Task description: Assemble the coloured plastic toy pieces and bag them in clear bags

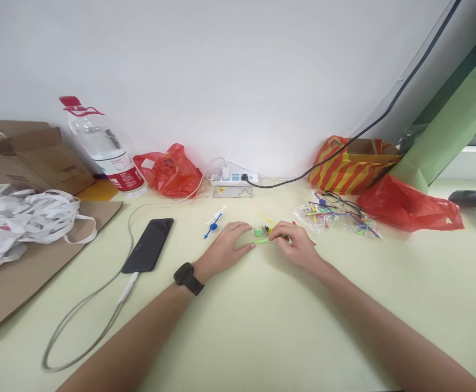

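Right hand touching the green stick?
Touching. Head view: one end of the green stick disappears between the fingers of the right hand, with no gap showing.

Your right hand [298, 247] covering part of the green piece [260, 240], its shape too small to tell, white strap pile [21, 218] and cardboard box [29, 155] cut off past the table's [246, 332] left edge
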`<state>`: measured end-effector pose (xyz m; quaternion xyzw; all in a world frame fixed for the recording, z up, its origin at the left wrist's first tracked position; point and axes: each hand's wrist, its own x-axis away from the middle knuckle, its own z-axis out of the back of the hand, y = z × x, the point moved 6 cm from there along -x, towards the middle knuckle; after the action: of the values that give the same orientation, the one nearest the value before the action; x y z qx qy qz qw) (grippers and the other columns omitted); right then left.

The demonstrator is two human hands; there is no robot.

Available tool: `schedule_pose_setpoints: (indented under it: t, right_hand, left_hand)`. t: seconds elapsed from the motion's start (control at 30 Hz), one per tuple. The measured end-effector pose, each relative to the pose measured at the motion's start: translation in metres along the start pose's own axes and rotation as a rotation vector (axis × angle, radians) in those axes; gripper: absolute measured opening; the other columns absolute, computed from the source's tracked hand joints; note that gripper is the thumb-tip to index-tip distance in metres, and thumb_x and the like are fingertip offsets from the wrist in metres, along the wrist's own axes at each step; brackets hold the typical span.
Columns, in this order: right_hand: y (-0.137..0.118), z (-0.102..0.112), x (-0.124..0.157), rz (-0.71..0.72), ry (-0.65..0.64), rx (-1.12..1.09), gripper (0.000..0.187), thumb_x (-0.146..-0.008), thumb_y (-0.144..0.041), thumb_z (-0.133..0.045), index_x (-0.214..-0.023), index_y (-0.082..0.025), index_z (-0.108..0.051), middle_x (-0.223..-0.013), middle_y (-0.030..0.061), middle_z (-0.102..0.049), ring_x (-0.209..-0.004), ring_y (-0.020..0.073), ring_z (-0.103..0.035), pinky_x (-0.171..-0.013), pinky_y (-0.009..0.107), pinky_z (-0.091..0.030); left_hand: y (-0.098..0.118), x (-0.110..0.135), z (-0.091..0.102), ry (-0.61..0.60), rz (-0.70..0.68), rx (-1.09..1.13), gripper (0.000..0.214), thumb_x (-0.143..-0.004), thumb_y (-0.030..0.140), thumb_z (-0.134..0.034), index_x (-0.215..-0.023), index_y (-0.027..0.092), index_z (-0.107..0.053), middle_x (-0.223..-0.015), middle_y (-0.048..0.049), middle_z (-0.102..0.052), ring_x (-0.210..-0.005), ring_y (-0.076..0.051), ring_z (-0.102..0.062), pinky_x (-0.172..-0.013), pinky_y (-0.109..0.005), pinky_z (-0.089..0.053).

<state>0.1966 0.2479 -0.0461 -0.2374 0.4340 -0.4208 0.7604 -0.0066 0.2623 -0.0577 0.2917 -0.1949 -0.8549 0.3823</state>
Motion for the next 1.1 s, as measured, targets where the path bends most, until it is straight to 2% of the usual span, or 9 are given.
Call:
schedule_pose_setpoints:
  t: [0.1, 0.27, 0.33, 0.4, 0.5, 0.63, 0.87, 0.97, 1.1]
  right_hand:
    - [-0.001, 0.001, -0.001, 0.009, 0.021, -0.018, 0.031, -0.080, -0.003, -0.050, -0.083, -0.021, -0.074, -0.089, 0.0048, -0.074, -0.078, 0.0189, -0.067, -0.062, 0.030, -0.046]
    - [-0.002, 0.009, -0.001, 0.008, 0.109, -0.033, 0.027, -0.080, -0.005, -0.051, -0.078, -0.022, -0.072, -0.084, 0.0044, -0.073, -0.079, 0.0203, -0.067, -0.067, 0.032, -0.047]
    - [-0.002, 0.015, 0.000, 0.006, 0.172, -0.048, 0.027, -0.081, -0.006, -0.051, -0.074, -0.022, -0.071, -0.080, 0.0038, -0.071, -0.077, 0.0204, -0.066, -0.069, 0.033, -0.048]
    - [-0.002, 0.020, 0.000, 0.000, 0.240, -0.065, 0.027, -0.082, -0.006, -0.051, -0.071, -0.022, -0.070, -0.077, 0.0035, -0.070, -0.075, 0.0200, -0.065, -0.070, 0.034, -0.048]
    - [0.001, 0.025, 0.001, -0.020, 0.303, -0.091, 0.027, -0.081, -0.007, -0.050, -0.068, -0.022, -0.069, -0.076, 0.0034, -0.069, -0.072, 0.0197, -0.064, -0.070, 0.034, -0.048]
    - [0.004, 0.024, 0.000, -0.052, 0.313, -0.119, 0.026, -0.081, -0.009, -0.051, -0.069, -0.022, -0.070, -0.075, 0.0032, -0.069, -0.072, 0.0200, -0.064, -0.069, 0.034, -0.048]
    - [-0.004, 0.040, 0.004, -0.023, 0.474, 0.043, 0.027, -0.079, -0.008, -0.049, -0.062, -0.023, -0.062, -0.066, 0.0021, -0.063, -0.065, 0.0195, -0.057, -0.062, 0.034, -0.042]
    - [-0.007, 0.034, 0.003, -0.012, 0.372, 0.058, 0.027, -0.079, -0.007, -0.049, -0.061, -0.023, -0.062, -0.065, 0.0020, -0.063, -0.064, 0.0192, -0.058, -0.062, 0.034, -0.042]
    - [-0.011, 0.016, 0.001, 0.008, 0.152, -0.141, 0.026, -0.080, -0.009, -0.049, -0.065, -0.022, -0.067, -0.072, 0.0028, -0.068, -0.070, 0.0195, -0.063, -0.066, 0.033, -0.047]
  left_hand:
    - [0.002, 0.001, 0.001, 0.004, -0.001, -0.016, 0.054, -0.100, 0.041, -0.064, -0.150, 0.026, -0.052, -0.150, -0.0108, -0.059, -0.141, -0.029, -0.052, -0.120, -0.048, -0.043]
    - [0.014, 0.003, -0.001, -0.098, -0.074, -0.051, 0.059, -0.102, 0.041, -0.060, -0.159, 0.032, -0.044, -0.165, -0.0081, -0.045, -0.150, -0.029, -0.045, -0.123, -0.050, -0.038]
    - [0.018, 0.003, 0.000, -0.117, -0.081, -0.061, 0.049, -0.102, 0.040, -0.060, -0.150, 0.032, -0.054, -0.166, -0.0077, -0.044, -0.148, -0.030, -0.046, -0.122, -0.051, -0.039]
    - [0.020, 0.003, 0.002, -0.110, -0.074, -0.046, 0.032, -0.101, 0.041, -0.062, -0.129, 0.028, -0.066, -0.163, -0.0088, -0.048, -0.145, -0.030, -0.048, -0.120, -0.050, -0.040]
    - [0.020, 0.003, 0.005, -0.079, -0.044, 0.012, 0.027, -0.094, 0.042, -0.071, -0.113, 0.024, -0.065, -0.149, -0.0120, -0.059, -0.137, -0.031, -0.055, -0.114, -0.049, -0.046]
    - [0.022, 0.003, 0.003, -0.093, -0.028, 0.036, 0.043, -0.091, 0.043, -0.074, -0.128, 0.025, -0.059, -0.143, -0.0113, -0.062, -0.124, -0.030, -0.064, -0.108, -0.049, -0.049]
    - [0.026, 0.002, 0.003, -0.109, -0.045, -0.003, 0.047, -0.095, 0.040, -0.070, -0.138, 0.027, -0.056, -0.141, -0.0098, -0.064, -0.132, -0.031, -0.058, -0.112, -0.049, -0.046]
    - [0.026, 0.002, 0.004, -0.114, -0.048, -0.004, 0.050, -0.093, 0.044, -0.073, -0.138, 0.027, -0.058, -0.138, -0.0097, -0.066, -0.131, -0.032, -0.058, -0.112, -0.049, -0.045]
    - [0.027, 0.001, 0.004, -0.108, -0.057, 0.002, 0.064, -0.086, 0.053, -0.079, -0.140, 0.027, -0.059, -0.139, -0.0107, -0.066, -0.132, -0.033, -0.057, -0.113, -0.049, -0.044]
